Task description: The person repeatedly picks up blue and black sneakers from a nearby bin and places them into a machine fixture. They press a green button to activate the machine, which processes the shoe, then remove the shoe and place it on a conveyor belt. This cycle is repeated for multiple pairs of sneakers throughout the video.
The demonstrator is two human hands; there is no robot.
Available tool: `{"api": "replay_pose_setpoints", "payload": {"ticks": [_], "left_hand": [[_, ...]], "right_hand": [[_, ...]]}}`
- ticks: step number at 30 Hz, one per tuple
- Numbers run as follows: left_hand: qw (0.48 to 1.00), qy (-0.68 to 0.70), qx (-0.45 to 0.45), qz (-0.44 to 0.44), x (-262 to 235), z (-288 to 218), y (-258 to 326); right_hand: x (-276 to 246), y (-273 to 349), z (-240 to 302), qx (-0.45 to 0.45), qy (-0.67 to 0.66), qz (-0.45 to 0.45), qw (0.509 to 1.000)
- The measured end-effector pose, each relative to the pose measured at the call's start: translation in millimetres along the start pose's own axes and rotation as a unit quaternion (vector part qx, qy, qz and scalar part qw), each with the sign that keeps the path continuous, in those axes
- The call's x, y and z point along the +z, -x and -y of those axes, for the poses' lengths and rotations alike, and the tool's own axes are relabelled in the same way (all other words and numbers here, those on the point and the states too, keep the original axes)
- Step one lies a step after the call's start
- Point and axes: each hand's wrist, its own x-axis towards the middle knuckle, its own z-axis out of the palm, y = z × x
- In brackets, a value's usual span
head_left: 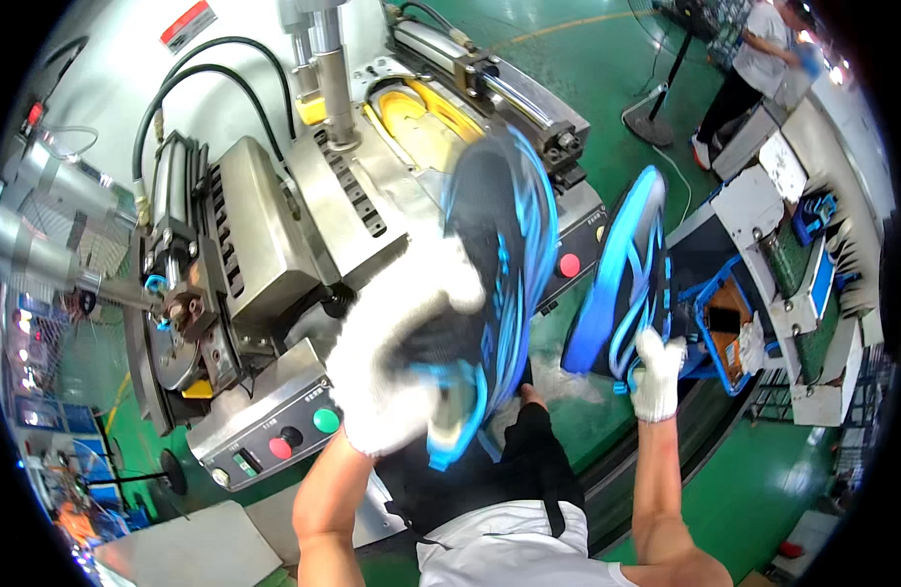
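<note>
A black and blue shoe (499, 264) is gripped in the left hand (396, 357), which is covered by a white glove; the fingers are curled tightly round the heel end, and the shoe is held sole outward, blurred, above the front of the press machine (303, 225); its toe points up toward the yellow mould (421, 122) at the machine's top. A second shoe (626, 284) of the same colours is held in the right hand (658, 377), also gloved; the fingers are closed on its lower end, and the shoe stands nearly upright over the green floor (763, 489), well apart from the first. A control panel (274, 440) with red and green buttons is seen at the machine's front lower edge, just beside the left forearm; another person (749, 68) stands at the far right corner of the floor.
</note>
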Motion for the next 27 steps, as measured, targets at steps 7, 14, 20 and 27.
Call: {"api": "replay_pose_setpoints", "payload": {"ticks": [7, 14, 20, 27], "left_hand": [[0.914, 0.158, -0.257, 0.271, -27.9, -28.8, 206.9], [0.899, 0.118, -0.320, 0.275, -31.2, -12.8, 290.7], [0.894, 0.172, -0.344, 0.228, -47.3, 0.1, 282.7], [0.872, 0.227, -0.350, 0.258, -49.3, 15.5, 303.7]], "right_hand": [[173.9, -137.5, 120.3, -0.206, 0.307, 0.144, 0.918], [367.8, -259.4, 131.6, -0.215, 0.454, 0.283, 0.817], [429.9, -261.3, 57.9, -0.318, 0.646, 0.212, 0.661], [427.2, -259.2, 56.8, -0.305, 0.684, 0.197, 0.633]]}}
